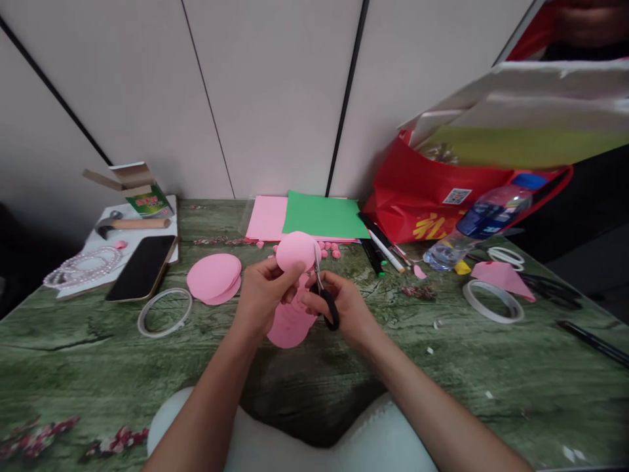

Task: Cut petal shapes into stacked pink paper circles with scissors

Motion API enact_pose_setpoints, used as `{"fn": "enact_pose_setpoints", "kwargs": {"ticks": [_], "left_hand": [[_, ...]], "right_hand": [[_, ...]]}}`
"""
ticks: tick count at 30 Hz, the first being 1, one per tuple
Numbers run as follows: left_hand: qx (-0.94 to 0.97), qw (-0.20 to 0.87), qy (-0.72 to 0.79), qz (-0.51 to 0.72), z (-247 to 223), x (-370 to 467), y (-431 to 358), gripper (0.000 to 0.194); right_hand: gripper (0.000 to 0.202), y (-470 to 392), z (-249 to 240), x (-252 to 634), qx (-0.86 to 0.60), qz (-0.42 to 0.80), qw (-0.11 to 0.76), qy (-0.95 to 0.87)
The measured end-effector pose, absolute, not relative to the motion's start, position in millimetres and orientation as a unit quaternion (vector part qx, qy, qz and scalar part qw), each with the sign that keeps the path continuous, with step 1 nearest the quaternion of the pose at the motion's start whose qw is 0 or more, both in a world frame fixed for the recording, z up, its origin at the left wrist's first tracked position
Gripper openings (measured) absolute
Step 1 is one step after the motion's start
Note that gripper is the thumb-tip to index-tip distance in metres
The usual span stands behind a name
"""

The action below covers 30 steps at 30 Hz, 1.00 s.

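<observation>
My left hand [265,288] pinches a pink paper circle [293,250] between thumb and fingers, holding it above the table. In my right hand [346,305] is a pair of scissors [330,308] with black handles. Their blades point up at the circle's right edge; whether they bite into the paper I cannot tell. Below both hands lies more pink paper [289,331], partly hidden by them. A small stack of pink circles [213,278] rests to the left. Several pink paper balls [335,250] sit just behind the hands.
Green sheets [324,216] and pink sheets [266,216] lie at the wall. Pens [386,252], a red bag [407,190] and a leaning bottle [476,226] stand right, near a tape roll [493,303]. Leftward are a phone [142,267], another tape roll [164,313], a hammer [132,224] and beads [83,267].
</observation>
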<state>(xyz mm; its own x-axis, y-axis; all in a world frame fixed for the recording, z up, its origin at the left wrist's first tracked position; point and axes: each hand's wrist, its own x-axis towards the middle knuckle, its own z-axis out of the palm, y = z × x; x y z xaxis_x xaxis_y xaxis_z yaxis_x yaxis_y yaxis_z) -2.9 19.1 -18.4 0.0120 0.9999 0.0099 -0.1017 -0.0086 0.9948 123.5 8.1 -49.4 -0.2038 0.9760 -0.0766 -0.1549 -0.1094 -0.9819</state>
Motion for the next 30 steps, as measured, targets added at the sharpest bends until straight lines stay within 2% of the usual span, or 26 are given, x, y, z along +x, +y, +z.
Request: {"fn": "enact_pose_setpoints", "kwargs": {"ticks": [11, 15, 22, 30], "left_hand": [[0.465, 0.54, 0.444, 0.543, -17.4, -4.0, 19.7, 0.018], [0.447, 0.553, 0.442, 0.547, -17.4, -2.7, 19.4, 0.018], [0.483, 0.511, 0.475, 0.529, -21.3, -5.0, 19.9, 0.022], [0.485, 0.518, 0.488, 0.508, -18.4, -4.6, 18.8, 0.016]], "right_hand": [[0.033, 7.6, -49.2, 122.1, -0.441, 0.609, 0.457, -0.475], [0.035, 6.3, -49.6, 119.4, -0.443, 0.619, 0.454, -0.463], [0.038, 6.6, -53.7, 119.8, -0.411, 0.628, 0.451, -0.482], [0.045, 7.6, -46.2, 123.1, -0.401, 0.62, 0.473, -0.481]]}}
